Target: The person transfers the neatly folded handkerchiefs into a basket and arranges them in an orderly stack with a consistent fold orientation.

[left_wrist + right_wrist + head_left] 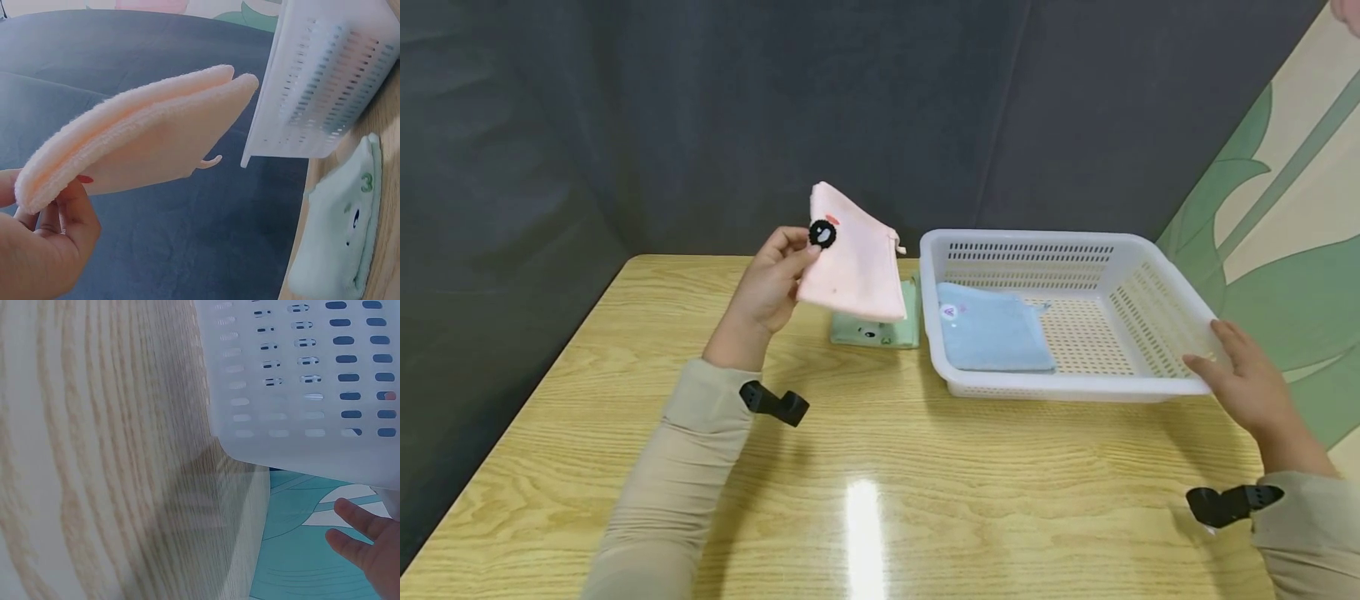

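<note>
My left hand pinches a folded pink towel by its left edge and holds it in the air; a black round patch and a hanging loop show on it. Below and partly behind it, a folded green towel with an embroidered face lies on the table. A white plastic basket stands to the right, with a folded blue towel in its left part. At the basket's right front corner my right hand grips the rim, thumb on the inner side and fingers outside.
The wooden table reaches back to a dark curtain. On the right is a wall with painted green leaves. Each wrist wears a black camera, the left camera and the right camera.
</note>
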`<state>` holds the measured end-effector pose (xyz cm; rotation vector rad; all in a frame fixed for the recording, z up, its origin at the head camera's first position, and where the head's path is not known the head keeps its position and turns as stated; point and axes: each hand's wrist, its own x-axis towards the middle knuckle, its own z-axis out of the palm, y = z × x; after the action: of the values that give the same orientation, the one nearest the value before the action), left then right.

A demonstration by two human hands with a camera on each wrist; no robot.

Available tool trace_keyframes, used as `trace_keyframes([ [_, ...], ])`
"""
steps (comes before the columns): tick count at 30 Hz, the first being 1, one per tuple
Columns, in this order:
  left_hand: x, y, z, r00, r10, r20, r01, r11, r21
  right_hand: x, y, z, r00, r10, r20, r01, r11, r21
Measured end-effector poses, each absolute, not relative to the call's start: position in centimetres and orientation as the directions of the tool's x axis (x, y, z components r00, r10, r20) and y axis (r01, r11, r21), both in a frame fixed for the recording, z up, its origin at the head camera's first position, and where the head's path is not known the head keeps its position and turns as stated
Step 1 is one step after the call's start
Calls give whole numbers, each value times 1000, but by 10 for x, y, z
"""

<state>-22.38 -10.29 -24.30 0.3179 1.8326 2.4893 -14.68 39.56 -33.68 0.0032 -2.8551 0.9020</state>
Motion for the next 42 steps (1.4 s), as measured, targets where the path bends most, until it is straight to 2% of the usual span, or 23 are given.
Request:
trace_keyframes([
  [16,-223,-90,-237,-967,166,192,117,-379,918,-147,395,-337,-987,54,149,-38,830,-557],
  [42,-218,-66,-242,-951,250,183,57,-440,896,-147,395,-336,-987,46,154,-50,821,-568],
])
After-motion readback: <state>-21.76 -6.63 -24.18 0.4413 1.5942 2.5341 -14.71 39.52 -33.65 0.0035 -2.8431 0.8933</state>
